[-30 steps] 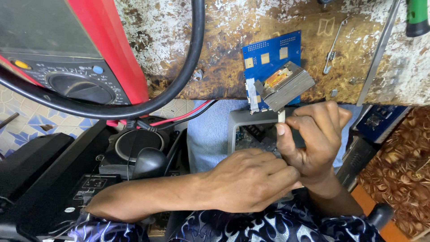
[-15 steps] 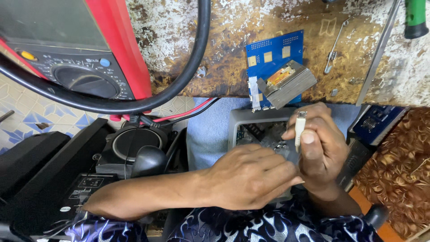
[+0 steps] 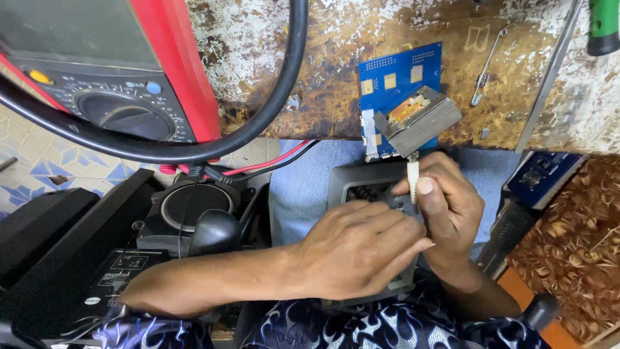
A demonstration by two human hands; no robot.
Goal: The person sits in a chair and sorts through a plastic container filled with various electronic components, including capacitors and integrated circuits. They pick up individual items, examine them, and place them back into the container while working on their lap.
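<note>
Holding a small grey device (image 3: pixel 371 187) on the lap, over the blue trousers (image 3: pixel 303 187), just below the edge of the worn workbench (image 3: pixel 336 97). Long axis of that device running roughly up and down the picture, top end pointing toward the bench, lower end hidden under the wrist.

Lying across the middle of the device: left hand (image 3: pixel 358 249), fingers curled together and pressed down on the casing, fingertips meeting the other hand. Pinching a thin white tool (image 3: pixel 413 178): right hand (image 3: pixel 449 203), thumb and fingers closed tight around it. Standing almost upright in the picture, that tool, its long axis vertical, upper tip pointing at the bench edge and sitting just under a grey metal block (image 3: pixel 420 119). Lower end buried in the grip, so impossible to tell where it meets the device.

Resting on the bench just above: a blue circuit board (image 3: pixel 394 77) with the metal block lying tilted across its lower right corner. Lying farther right: a pair of metal tweezers (image 3: pixel 487 64), and a green-handled tool (image 3: pixel 604 26) at the corner. Sitting at upper left: a red-cased multimeter (image 3: pixel 123 97), with a thick black cable (image 3: pixel 284 97) looping around it. Sitting at lower left, beside the left forearm: a black speaker unit (image 3: pixel 194 207).
</note>
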